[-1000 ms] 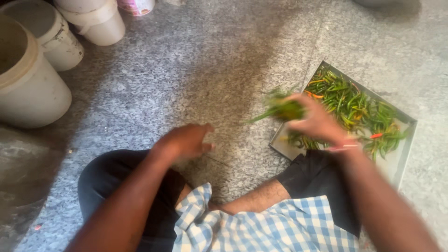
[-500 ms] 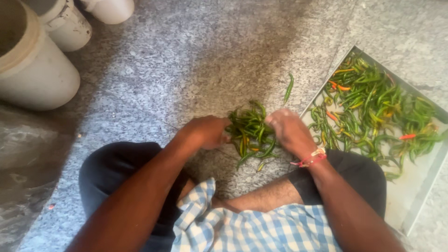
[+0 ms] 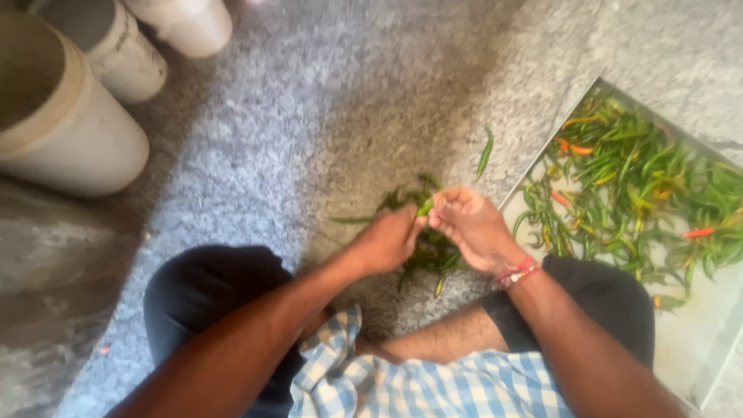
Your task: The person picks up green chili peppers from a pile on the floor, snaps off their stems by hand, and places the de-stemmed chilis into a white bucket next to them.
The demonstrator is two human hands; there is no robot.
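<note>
Both hands have come together since before. My left hand and right hand pinch one green chili between their fingertips, above the chili pile on the floor.

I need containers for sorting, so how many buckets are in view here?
3, all at the upper left on the floor: a large bucket at the left edge, a second bucket behind it, and a third bucket cut off by the top edge. More may lie outside the frame.
</note>
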